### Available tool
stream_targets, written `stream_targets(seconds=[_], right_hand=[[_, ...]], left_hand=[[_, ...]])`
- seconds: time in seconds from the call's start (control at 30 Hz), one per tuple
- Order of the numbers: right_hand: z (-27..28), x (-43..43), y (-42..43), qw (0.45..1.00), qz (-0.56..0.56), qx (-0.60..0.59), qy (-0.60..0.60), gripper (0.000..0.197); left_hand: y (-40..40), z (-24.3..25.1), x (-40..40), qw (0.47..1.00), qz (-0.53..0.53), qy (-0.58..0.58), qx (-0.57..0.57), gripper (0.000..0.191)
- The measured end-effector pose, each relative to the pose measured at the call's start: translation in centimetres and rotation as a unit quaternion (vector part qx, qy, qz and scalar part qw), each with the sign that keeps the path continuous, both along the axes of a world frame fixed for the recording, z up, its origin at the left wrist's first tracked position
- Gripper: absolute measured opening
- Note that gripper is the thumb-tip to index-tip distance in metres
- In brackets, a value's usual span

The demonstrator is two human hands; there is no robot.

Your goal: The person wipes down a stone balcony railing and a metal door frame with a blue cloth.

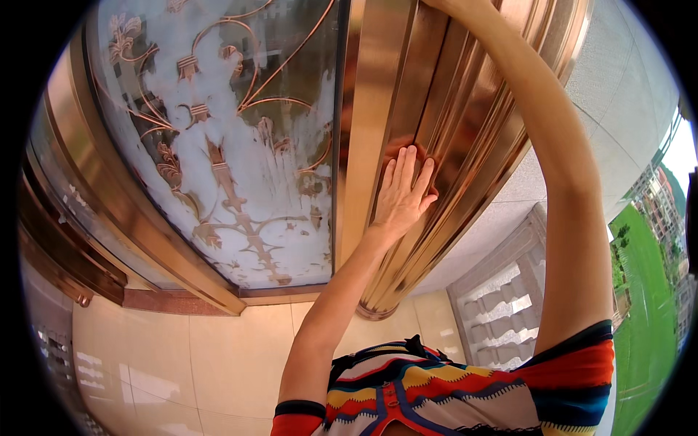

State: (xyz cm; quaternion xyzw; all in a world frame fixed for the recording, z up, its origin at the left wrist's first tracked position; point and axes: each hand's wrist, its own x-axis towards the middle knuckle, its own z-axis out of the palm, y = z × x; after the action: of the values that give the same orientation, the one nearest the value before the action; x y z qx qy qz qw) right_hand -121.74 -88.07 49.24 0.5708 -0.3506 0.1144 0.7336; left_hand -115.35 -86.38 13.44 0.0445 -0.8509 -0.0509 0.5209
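My left hand [403,188] lies flat, back towards me, on the copper-coloured metal door frame [431,125], beside a narrow dark vertical seam. Its fingers are slightly apart and it holds nothing. My right forearm reaches up across the frame's ribbed moulding, and the right hand is beyond the top edge of the view. Left of the frame stands a glass door panel [294,218] with a whitish, streaky, patchy film over it. Scrolling copper-coloured metalwork [218,163] with leaf shapes shows at the panel.
Another metal-framed glass panel [82,201] stands at the far left. Glossy beige floor tiles [240,349] lie below, with a round column base [378,310] at the frame's foot. At the right are a pale tiled wall [605,87] and a stone balustrade [501,305], with green ground and buildings beyond.
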Motion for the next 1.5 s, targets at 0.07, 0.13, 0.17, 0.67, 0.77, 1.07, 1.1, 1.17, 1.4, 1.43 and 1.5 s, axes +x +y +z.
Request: stream_targets(seconds=[0.07, 0.13, 0.17, 0.67, 0.77, 1.07, 1.1, 1.17, 1.4, 1.43, 1.5], right_hand=[[-4.2, 1.3, -0.6, 0.992, -0.075, 0.086, -0.048, 0.023], [-10.8, 1.4, -1.7, 0.97, -0.158, 0.174, -0.062, 0.026], [-14.6, 0.7, -1.9, 0.967, -0.178, 0.179, -0.022, 0.03], [-19.1, -1.5, 0.0, 0.961, -0.031, 0.269, 0.048, 0.018], [-9.8, 1.2, 0.1, 0.995, 0.008, 0.088, -0.052, 0.027], [-16.2, 0.5, -0.7, 0.974, 0.058, 0.051, -0.213, 0.058], [-18.4, 0.2, -0.4, 0.985, 0.027, 0.004, -0.17, 0.033], [-23.3, 0.2, 0.6, 0.973, -0.06, 0.119, -0.186, 0.037], [-34.4, -0.8, 2.8, 0.927, -0.104, 0.362, -0.002, 0.025], [-34.5, -1.3, 2.8, 0.926, -0.1, 0.365, -0.001, 0.025], [-34.0, -2.5, 2.6, 0.916, -0.08, 0.393, -0.005, 0.025]], left_hand=[[-0.1, -0.7, 0.2, 1.0, 0.004, 0.017, 0.001, 0.066], [-0.6, -2.4, 0.9, 1.0, 0.02, 0.006, 0.005, 0.066], [-0.4, -3.0, 0.8, 1.0, 0.023, 0.004, 0.006, 0.065], [-0.8, -7.2, 3.7, 0.993, 0.068, -0.084, 0.044, 0.059], [-1.3, -6.6, 4.1, 0.994, 0.055, -0.078, 0.061, 0.059], [-0.5, -5.7, 3.5, 0.978, -0.035, 0.057, 0.198, 0.052], [-0.2, -5.6, 3.5, 0.967, -0.057, 0.084, 0.233, 0.053], [0.1, -5.4, 4.3, 0.957, -0.042, 0.078, 0.275, 0.055], [0.0, -6.4, 4.9, 0.942, 0.035, 0.167, 0.289, 0.054], [0.2, -6.3, 4.8, 0.941, 0.039, 0.168, 0.291, 0.054], [0.6, -5.4, 4.2, 0.89, -0.07, 0.18, 0.414, 0.05]])
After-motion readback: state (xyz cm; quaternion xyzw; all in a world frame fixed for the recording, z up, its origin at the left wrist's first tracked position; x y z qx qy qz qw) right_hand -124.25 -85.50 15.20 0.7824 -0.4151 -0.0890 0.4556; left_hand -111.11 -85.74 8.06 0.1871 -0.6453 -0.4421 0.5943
